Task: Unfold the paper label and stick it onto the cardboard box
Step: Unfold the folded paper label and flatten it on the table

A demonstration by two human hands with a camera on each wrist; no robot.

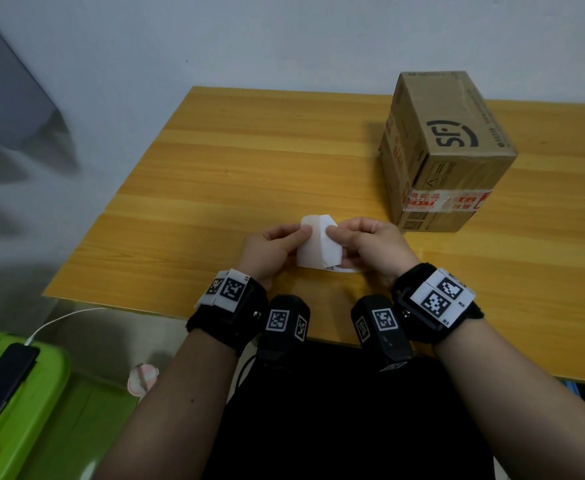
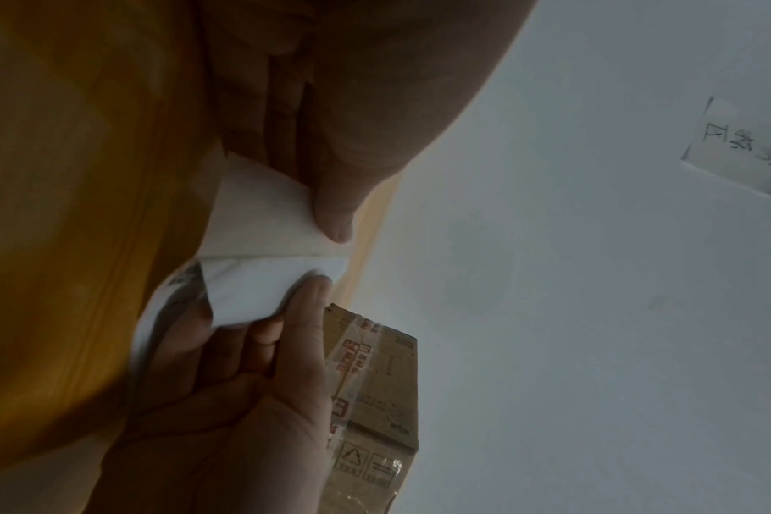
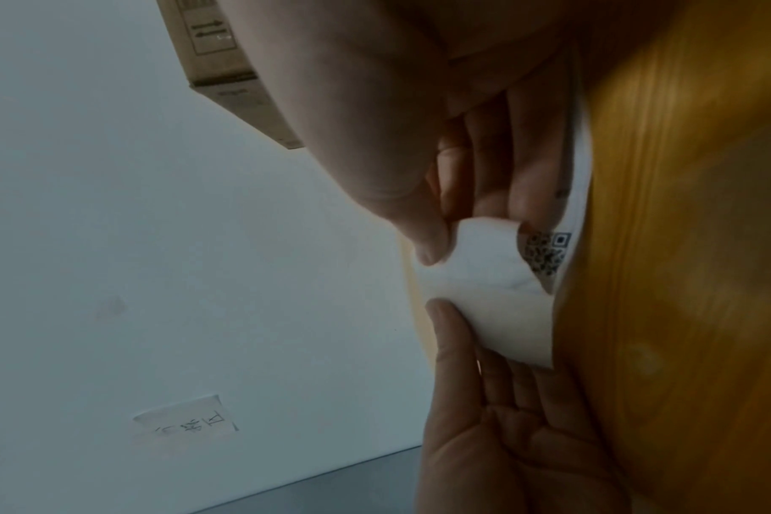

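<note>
The paper label [image 1: 318,244] is pinched from both sides: its left half between the thumb and fingers of the left hand [image 1: 273,247], its right flap between the thumb and fingers of the right hand [image 1: 367,244]. It is held just above the near edge of the wooden table [image 1: 249,161], at 6 o'clock, still creased down the middle. The unfolding step is judged to be in hand; nothing is stuck yet. Next, the 2 halves would need to be drawn apart and flattened, any backing removed, and the label carried to the cardboard box [image 1: 447,147], which stands apart at about 2 o'clock. A QR-type code [image 3: 546,254] is seen printed inside the fold; it cannot be read. "SF" is printed on the box top, and red-printed tape [image 1: 447,199] is wrapped round the box, its characters too small to read. A handwritten note [image 2: 738,146] is stuck on the wall.
</note>
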